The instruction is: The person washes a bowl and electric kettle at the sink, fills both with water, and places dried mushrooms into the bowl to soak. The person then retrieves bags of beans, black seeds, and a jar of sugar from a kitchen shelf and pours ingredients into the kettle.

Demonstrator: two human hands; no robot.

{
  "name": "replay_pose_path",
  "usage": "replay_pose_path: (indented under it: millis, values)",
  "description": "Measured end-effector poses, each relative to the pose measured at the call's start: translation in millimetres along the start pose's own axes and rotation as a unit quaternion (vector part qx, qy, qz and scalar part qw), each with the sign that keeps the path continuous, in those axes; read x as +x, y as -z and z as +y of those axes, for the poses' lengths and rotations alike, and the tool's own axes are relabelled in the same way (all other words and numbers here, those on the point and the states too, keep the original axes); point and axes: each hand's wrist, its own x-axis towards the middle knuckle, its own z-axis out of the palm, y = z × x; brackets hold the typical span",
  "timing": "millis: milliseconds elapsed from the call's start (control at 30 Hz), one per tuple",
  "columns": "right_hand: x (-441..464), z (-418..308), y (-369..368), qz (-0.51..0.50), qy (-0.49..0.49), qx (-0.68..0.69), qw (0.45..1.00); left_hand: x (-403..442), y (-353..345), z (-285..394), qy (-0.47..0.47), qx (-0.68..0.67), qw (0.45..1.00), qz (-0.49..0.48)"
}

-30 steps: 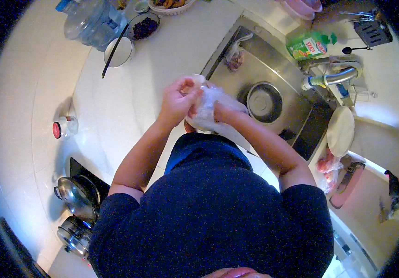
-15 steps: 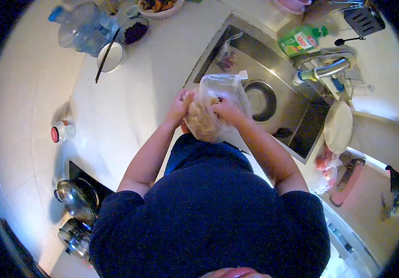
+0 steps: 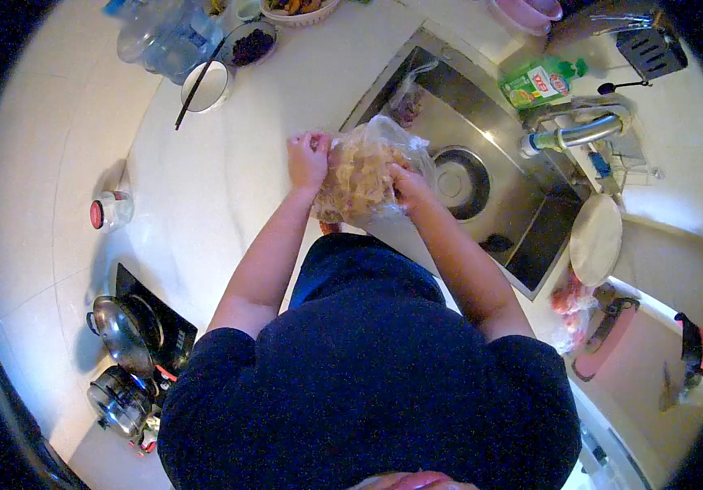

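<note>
A clear plastic bag (image 3: 359,175) with light brown, lumpy contents is held between both hands, over the counter's front edge beside the sink. My left hand (image 3: 309,163) is closed on the bag's left side, fingers curled. On the other side, my right hand (image 3: 410,186) grips the bag with its thumb on top; its other fingers are partly hidden by the plastic. What the brown contents are cannot be made out. The metal sink (image 3: 490,139) lies just right of the bag, with a small bag of purplish stuff (image 3: 405,106) in its far corner.
A white bowl with chopsticks (image 3: 206,86), a dish of dark food (image 3: 252,46) and large water bottles (image 3: 167,37) stand far left. Right of the sink are a faucet (image 3: 588,131), green detergent bottle (image 3: 541,82) and cutting board (image 3: 596,239). Pots (image 3: 122,400) sit lower left.
The bag has been spread and turned so its brown contents show more. My left hand has moved up and left; my right hand now shows outside the plastic.
</note>
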Motion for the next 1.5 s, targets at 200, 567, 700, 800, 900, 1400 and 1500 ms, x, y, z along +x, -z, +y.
replay_pose_path:
  millis: [200, 567, 700, 800, 900, 1400, 1500]
  values:
    - [8, 1, 32, 0.031, -0.001, -0.076, 0.997, -21, 10, -12, -0.161, -0.172, 0.954, -0.185]
    - [1, 5, 1, 0.035, 0.188, -0.328, 0.925, -54, 7, 36, -0.182, 0.096, 0.946, -0.25]
    - [-15, -5, 9, -0.025, 0.208, -0.335, 0.919, -47, 20, 45, -0.13, 0.191, 0.94, -0.251]
    - [-51, -26, -8, -0.089, 0.084, -0.118, 0.985, -48, 11, 39, -0.16, 0.191, 0.948, -0.199]
    - [-44, -26, 36, -0.096, 0.0, 0.02, 0.995, -45, 1, 31, -0.177, 0.19, 0.947, -0.187]
    - [-106, -69, 87, -0.129, 0.138, 0.146, 0.971, -34, 14, -2, -0.263, -0.008, 0.965, -0.023]
    - [-110, -64, 155, 0.038, 0.18, 0.043, 0.982, -41, 28, -14, -0.228, -0.077, 0.971, -0.007]
